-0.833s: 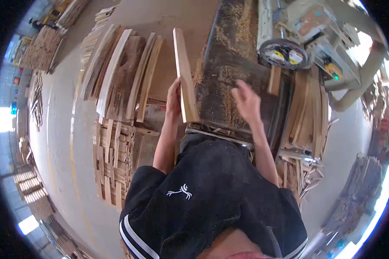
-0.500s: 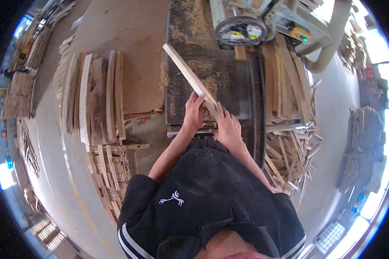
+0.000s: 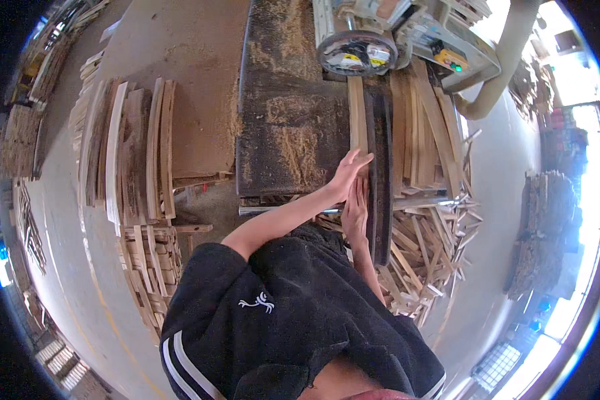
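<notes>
A pale wooden strip point(image 3: 358, 117) lies lengthwise on the dark saw table point(image 3: 263, 143), along the black guide rail point(image 3: 380, 167) at its right. Its far end reaches under the machine head with the round guard point(image 3: 357, 55). My left hand point(image 3: 348, 175) reaches across the strip from the left, fingers stretched out and somewhat apart over it. Just nearer to me, my right hand point(image 3: 355, 215) rests at the strip's near end, its fingers straight and pointing forward. The strip's near end is partly hidden under the hands.
Sawdust point(image 3: 293, 143) covers parts of the table. Curved boards point(image 3: 135, 150) are stacked at the left, and more boards point(image 3: 423, 133) lie right of the rail. A heap of offcuts point(image 3: 427, 247) sits at the lower right. A thick hose point(image 3: 507, 67) bends down beside the machine.
The strip, held slantwise above the table before, now lies straight along the rail with its far end at the machine. Both hands have moved right with it, the left now ahead of the right.
</notes>
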The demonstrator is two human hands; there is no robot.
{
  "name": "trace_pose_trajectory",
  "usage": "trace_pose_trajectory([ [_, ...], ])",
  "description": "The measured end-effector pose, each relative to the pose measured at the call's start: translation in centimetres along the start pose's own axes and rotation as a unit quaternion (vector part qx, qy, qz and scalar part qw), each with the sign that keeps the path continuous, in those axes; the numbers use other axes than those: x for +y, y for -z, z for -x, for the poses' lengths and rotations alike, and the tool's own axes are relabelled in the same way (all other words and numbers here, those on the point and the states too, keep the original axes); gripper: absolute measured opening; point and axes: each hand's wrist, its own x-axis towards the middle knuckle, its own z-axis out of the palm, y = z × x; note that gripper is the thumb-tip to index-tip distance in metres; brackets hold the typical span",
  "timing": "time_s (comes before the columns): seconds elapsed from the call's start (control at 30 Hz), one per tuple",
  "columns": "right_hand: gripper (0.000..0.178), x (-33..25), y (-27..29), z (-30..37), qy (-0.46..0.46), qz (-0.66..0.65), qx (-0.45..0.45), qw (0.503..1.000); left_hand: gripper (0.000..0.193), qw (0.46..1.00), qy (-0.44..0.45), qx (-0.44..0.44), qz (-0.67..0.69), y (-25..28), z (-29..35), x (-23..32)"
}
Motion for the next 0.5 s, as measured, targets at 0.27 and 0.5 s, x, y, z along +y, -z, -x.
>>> trace_pose_trajectory([
  [0.27,0.038,1.8,-3.3,-11.1,-0.045,-0.008,0.109,0.993,0.061,0.94,-0.226,0.192,-0.166,15.7,-1.3,6.3],
  [0.5,0.036,3.2,-4.9,-16.1,-0.012,0.027,0.127,0.991,0.072,0.418,-0.104,0.693,-0.578,34.9,14.0,13.8],
])
